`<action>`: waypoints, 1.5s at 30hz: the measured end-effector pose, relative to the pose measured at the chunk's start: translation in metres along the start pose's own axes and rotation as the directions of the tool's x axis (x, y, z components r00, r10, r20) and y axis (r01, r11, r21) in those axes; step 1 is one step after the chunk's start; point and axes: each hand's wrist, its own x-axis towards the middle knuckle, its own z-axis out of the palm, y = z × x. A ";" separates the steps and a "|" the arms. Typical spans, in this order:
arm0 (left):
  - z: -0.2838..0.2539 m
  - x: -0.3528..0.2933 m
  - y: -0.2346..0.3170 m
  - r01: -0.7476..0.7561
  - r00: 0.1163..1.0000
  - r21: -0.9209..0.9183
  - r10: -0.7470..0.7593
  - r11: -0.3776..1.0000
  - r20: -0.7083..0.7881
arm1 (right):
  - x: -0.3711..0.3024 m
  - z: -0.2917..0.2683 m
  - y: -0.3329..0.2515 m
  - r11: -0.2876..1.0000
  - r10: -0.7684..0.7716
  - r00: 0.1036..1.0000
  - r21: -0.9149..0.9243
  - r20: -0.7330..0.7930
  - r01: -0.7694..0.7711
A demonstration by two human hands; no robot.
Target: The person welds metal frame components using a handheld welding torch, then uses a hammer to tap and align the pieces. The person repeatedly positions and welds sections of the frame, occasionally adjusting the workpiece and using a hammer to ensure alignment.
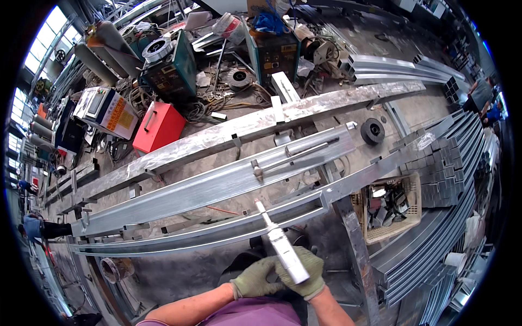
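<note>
In front of my body, my right hand [311, 273], in a grey-green work glove, is closed round a silver-white handheld welding torch [284, 249]. Its narrow nozzle, with a copper-coloured tip, points up and away toward the metal channel. Close beside it on the left is my gloved left hand [254, 278], fingers curved and a gap between thumb and fingers; I see nothing held in it. Beyond the nozzle lies a long galvanized steel channel [217, 232]. Farther back, a wide steel channel [179, 198] carries a bar clamp [296, 157].
A cream plastic basket [417, 209] of metal offcuts stands to the right, near stacked steel profiles [435, 239]. Behind the beams are a red metal box [157, 127], a white machine [106, 111], green-sided machines [274, 54] and tangled cables. People [481, 95] are at the far right, another person [35, 227] far left.
</note>
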 end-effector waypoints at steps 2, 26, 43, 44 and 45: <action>0.005 -0.017 -0.009 -0.011 0.995 -0.145 0.025 0.989 0.096 | 0.006 0.023 -0.012 0.990 -0.073 0.996 0.124 0.056 0.066; -0.057 0.026 -0.108 0.299 0.649 0.082 -0.140 0.951 -0.748 | 0.222 0.102 0.167 0.887 0.275 0.825 -0.461 0.494 -0.020; -0.063 0.029 -0.123 0.255 0.621 -0.155 -0.285 0.954 -0.730 | 0.266 0.064 0.195 0.884 0.315 0.785 -0.466 0.534 -0.037; -0.063 0.027 -0.128 0.253 0.620 -0.208 -0.323 0.945 -0.714 | 0.260 0.046 0.195 0.901 0.381 0.765 -0.395 0.519 -0.180; -0.064 0.025 -0.131 0.250 0.621 -0.258 -0.358 0.933 -0.697 | 0.248 0.023 0.200 0.906 0.398 0.785 -0.339 0.476 -0.254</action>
